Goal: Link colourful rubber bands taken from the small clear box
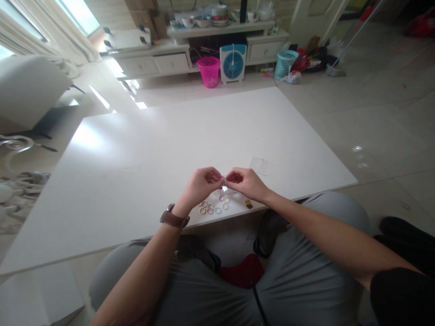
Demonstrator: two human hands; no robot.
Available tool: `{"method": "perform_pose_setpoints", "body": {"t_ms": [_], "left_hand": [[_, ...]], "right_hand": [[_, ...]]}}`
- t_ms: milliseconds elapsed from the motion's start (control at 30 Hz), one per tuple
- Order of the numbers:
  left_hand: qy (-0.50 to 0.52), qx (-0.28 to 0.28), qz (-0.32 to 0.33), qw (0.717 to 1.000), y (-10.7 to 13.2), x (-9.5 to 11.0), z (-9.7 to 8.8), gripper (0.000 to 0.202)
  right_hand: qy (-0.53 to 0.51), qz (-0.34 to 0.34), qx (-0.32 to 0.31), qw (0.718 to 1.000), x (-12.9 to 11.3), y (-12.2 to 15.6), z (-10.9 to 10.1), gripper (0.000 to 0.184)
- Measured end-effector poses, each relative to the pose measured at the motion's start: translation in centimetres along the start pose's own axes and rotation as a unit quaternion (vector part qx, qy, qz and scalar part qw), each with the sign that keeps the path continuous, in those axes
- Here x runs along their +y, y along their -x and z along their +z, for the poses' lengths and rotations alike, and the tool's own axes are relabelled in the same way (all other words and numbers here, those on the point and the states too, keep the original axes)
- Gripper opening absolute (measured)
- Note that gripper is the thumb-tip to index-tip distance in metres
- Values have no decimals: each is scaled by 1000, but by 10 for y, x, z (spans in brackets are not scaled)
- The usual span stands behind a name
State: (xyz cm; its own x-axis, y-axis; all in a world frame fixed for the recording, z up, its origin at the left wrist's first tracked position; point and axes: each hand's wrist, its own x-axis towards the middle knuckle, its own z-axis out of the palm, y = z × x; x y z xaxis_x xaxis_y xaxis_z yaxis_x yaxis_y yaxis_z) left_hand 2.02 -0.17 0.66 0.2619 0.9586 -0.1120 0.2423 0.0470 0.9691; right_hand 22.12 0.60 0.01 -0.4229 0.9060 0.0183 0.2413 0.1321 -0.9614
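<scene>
My left hand (pixel 206 181), with a brown-strapped watch (pixel 174 216) at its wrist, and my right hand (pixel 245 182) meet over the white table (pixel 163 149). Their fingertips pinch one small piece with pink and green spots (pixel 223 178) from both sides; its kind is too small to make out. Under the hands sits a clear plastic box (pixel 224 188), partly hidden by the fingers. Several thin coloured rings (pixel 210 211) lie close to the table's near edge. To their right is a small yellow and blue cartoon figure (pixel 249 204). A flat clear plastic piece (pixel 259 165) rests beyond my right hand.
The table's near edge runs just above my knees. Across the floor stand a pink basket (pixel 209 72), a blue and white box fan (pixel 233 63) and a light blue basket (pixel 285 64), before a low white cabinet (pixel 171 63) with bowls on top. A grey chair (pixel 30 93) is at left.
</scene>
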Motion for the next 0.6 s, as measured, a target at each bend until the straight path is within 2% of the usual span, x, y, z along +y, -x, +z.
{"method": "perform_pose_setpoints", "body": {"t_ms": [200, 467, 600], "left_hand": [[10, -2, 5, 1000, -1, 0, 0, 23], [27, -10, -3, 1000, -2, -5, 5, 26], [39, -8, -10, 999, -2, -6, 5, 28]], "right_hand": [[-29, 17, 17, 999, 2, -2, -2, 16], [-58, 36, 14, 998, 4, -5, -1, 17], [-42, 47, 25, 998, 6, -7, -4, 14]]}}
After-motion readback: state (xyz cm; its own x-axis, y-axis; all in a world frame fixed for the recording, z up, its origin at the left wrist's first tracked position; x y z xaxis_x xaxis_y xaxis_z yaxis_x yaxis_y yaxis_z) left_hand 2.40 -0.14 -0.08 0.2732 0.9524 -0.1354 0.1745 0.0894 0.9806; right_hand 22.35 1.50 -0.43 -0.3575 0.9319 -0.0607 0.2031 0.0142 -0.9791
